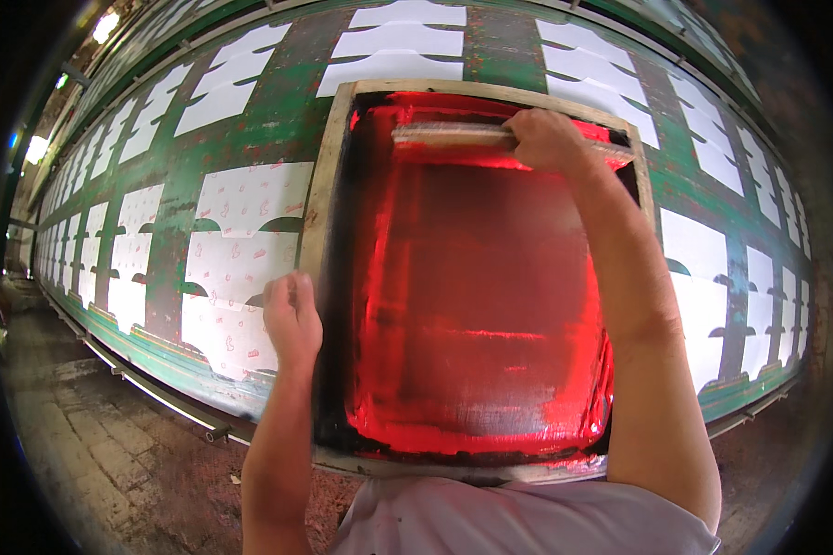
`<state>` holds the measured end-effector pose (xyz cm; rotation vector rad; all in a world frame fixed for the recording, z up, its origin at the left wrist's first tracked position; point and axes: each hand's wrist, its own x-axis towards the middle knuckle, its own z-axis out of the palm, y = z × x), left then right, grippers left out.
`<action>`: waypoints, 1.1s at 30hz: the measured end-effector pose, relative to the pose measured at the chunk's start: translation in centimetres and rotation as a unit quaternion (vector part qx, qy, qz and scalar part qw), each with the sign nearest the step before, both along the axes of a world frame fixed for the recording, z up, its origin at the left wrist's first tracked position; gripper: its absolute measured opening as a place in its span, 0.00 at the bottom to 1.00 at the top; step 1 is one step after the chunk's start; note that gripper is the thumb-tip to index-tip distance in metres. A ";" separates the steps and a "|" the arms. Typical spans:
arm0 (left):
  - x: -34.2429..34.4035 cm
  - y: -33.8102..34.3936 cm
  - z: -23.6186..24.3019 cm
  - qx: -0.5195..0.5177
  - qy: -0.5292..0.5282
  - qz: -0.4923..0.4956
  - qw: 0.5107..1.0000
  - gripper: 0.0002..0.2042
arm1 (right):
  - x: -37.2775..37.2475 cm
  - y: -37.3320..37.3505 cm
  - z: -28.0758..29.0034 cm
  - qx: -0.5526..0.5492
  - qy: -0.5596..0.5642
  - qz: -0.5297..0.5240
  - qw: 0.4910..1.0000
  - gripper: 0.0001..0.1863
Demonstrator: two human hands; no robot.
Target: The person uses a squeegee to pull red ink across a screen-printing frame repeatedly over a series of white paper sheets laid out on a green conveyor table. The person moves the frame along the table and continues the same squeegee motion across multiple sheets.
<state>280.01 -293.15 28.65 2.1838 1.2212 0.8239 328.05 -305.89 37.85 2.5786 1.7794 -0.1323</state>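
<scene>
A wooden-framed printing screen lies in front of me, its mesh coated with glossy red ink between dark margins. My right hand grips a long wooden squeegee lying crosswise at the far end of the screen, in the red ink. My left hand is beside the screen's left edge with its fingers curled; what they hold, if anything, is hidden. Left of that hand are white cut sheets with small red printed marks.
A long green printing table runs to both sides, bearing rows of white cut sheets. A metal rail runs along its near edge above a dirty floor. My torso is at the screen's near edge.
</scene>
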 end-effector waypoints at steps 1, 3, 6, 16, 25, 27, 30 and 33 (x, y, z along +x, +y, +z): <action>0.0 0.1 -0.1 0.002 0.001 0.001 1.000 0.16 | -1.4 -1.0 -0.1 0.001 0.010 0.010 1.000 0.18; 0.0 0.3 -0.3 -0.005 -0.008 -0.003 1.000 0.17 | -4.5 -3.5 -0.2 0.012 0.006 0.013 1.000 0.17; 0.0 0.3 -0.3 -0.014 -0.016 -0.003 1.000 0.19 | -10.4 -7.4 -0.5 0.022 0.000 0.017 1.000 0.17; -0.4 0.3 -0.8 0.049 -0.015 -0.018 0.999 0.25 | -31.2 -20.5 1.6 -0.053 0.058 -0.044 0.996 0.16; -0.4 -0.9 1.5 -0.011 0.127 -0.002 0.992 0.30 | -43.3 -28.7 0.7 0.054 0.047 -0.065 0.995 0.19; -0.2 -1.2 2.0 -0.009 0.143 0.001 0.990 0.30 | -44.1 -29.4 0.6 0.061 0.057 -0.062 0.995 0.22; 0.0 -1.5 2.4 -0.015 0.177 0.013 0.984 0.30 | -45.4 -30.8 0.6 0.085 0.077 -0.066 0.991 0.31; 0.2 -1.4 2.2 0.003 0.200 0.030 0.979 0.31 | -45.4 -32.2 0.7 0.085 0.104 -0.043 0.990 0.43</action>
